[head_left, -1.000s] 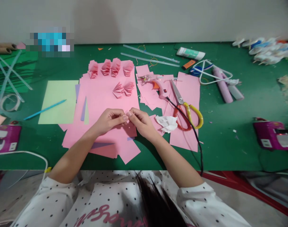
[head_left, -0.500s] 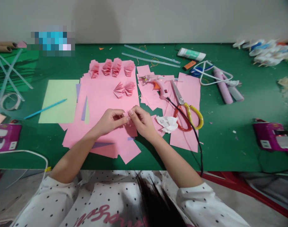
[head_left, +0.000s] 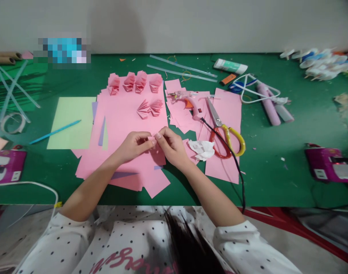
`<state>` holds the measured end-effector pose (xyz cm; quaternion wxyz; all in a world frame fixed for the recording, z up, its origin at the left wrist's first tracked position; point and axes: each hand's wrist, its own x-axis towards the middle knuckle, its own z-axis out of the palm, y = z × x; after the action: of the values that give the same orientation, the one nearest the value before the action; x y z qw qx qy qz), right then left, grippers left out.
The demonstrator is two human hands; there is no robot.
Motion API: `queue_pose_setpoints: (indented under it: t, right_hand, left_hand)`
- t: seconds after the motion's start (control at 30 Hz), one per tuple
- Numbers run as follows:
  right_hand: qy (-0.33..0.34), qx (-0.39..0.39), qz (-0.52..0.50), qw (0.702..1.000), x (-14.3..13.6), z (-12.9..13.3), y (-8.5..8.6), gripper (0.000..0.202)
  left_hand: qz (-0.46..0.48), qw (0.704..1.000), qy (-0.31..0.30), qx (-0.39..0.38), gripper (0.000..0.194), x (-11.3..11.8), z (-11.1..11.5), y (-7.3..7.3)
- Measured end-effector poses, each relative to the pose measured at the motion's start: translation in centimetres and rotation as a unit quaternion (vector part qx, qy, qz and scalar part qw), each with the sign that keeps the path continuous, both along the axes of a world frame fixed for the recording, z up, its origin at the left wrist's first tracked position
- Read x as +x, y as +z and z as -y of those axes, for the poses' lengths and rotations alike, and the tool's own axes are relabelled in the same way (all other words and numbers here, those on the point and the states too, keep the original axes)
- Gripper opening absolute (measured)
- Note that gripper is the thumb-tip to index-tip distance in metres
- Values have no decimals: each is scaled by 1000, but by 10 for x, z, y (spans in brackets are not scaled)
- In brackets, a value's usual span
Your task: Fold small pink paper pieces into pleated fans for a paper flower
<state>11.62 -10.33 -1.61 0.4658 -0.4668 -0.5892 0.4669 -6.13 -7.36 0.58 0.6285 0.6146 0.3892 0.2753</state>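
My left hand (head_left: 135,146) and my right hand (head_left: 171,145) meet over a stack of pink paper (head_left: 125,125). Between their fingertips they pinch a small piece of pink paper (head_left: 151,139), mostly hidden by the fingers. Just beyond the hands lie two pleated pink paper pieces (head_left: 150,109), fanned out side by side. Several more folded pink pieces (head_left: 134,82) sit in a row along the far edge of the stack. Right of my right hand is a crumpled white tissue (head_left: 201,150).
A pink glue gun (head_left: 192,102) with a black cord and scissors (head_left: 222,129) with red and yellow handles lie on the right. Leftward are a pale green sheet (head_left: 69,129) and blue pencil (head_left: 55,131). Clear glue sticks (head_left: 182,68) and a white-green tube (head_left: 230,66) lie at the back.
Both hands stay almost in place, still pinching the small pink paper; only slight finger movement shows. The other things lie as before.
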Motion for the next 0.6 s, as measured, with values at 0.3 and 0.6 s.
queue_pose_setpoints:
  t: [0.3,0.6]
  right_hand:
    - [-8,13,35,999,1,-3,2,49]
    - [-85,87,48,991,-2,0,4,48]
  left_hand:
    - [3,1000,2,6,40,-4,-3,3]
    - [1,998,48,51,41,-2,-3,3]
